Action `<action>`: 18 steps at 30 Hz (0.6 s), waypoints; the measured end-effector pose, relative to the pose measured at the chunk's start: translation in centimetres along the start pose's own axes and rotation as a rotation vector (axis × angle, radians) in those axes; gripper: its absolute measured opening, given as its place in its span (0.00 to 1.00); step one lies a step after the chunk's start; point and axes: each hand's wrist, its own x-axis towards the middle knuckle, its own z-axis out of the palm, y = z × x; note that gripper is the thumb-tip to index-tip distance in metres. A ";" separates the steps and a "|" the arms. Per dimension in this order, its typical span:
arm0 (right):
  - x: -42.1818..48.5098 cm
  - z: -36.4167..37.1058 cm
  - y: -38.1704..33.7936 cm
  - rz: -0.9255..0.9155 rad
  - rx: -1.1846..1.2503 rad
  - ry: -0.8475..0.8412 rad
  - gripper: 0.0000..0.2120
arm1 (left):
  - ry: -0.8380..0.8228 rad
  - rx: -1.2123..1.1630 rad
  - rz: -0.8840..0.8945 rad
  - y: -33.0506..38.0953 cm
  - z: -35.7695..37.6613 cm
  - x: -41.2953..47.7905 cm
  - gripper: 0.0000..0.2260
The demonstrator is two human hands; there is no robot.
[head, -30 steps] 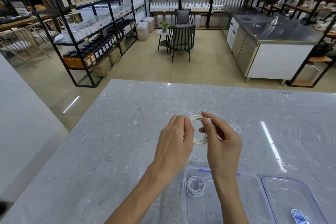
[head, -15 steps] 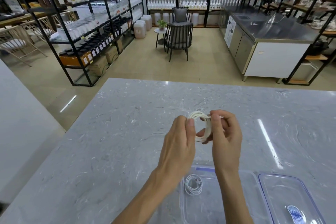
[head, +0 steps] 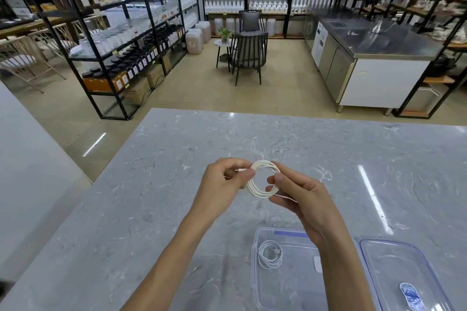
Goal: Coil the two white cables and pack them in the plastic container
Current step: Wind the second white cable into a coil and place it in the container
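Note:
A white cable [head: 261, 192] is wound into a small ring and held in the air above the grey marble table [head: 156, 204]. My left hand [head: 225, 184] pinches the ring's left side, with a cable end sticking out between its fingertips. My right hand [head: 300, 199] grips the ring's right side between thumb and fingers. Nearer to me, a clear plastic container [head: 255, 283] stands on the table. A second coiled white cable [head: 270, 254] lies in its far left corner. My right forearm covers part of the container.
The container's clear lid [head: 394, 275], blue-edged with a blue sticker, lies to the right of the container. Beyond the table's far edge are black shelving racks [head: 121, 40], a dark chair [head: 249, 55] and a steel counter [head: 374, 58].
The ring has turned from nearly edge-on to face me, now open and flat between both hands. My hands have drawn slightly apart, each on one side of it.

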 end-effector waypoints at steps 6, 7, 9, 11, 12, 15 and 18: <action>-0.4 -1.5 1.3 0.006 0.012 0.127 0.11 | 0.007 -0.152 -0.087 -2.4 0.3 -1.8 0.07; -0.7 -1.7 1.7 0.013 -0.028 0.133 0.11 | 0.038 -0.109 -0.082 -2.8 0.6 -2.2 0.07; -1.5 -2.1 2.9 0.036 -0.102 0.139 0.11 | 0.047 -0.011 -0.060 -3.5 1.4 -2.9 0.07; -2.3 -2.3 4.0 0.062 -0.153 0.121 0.11 | -0.042 0.039 -0.046 -4.2 2.1 -3.6 0.10; -2.6 -2.4 4.5 0.072 -0.163 0.109 0.11 | -0.096 0.050 -0.050 -4.4 2.4 -4.0 0.09; -3.3 -2.6 5.3 0.084 -0.118 0.125 0.13 | -0.118 0.033 -0.089 -5.1 3.3 -4.9 0.08; -3.9 -2.7 6.3 0.119 -0.043 0.147 0.15 | -0.060 -0.036 -0.150 -5.9 3.9 -5.3 0.07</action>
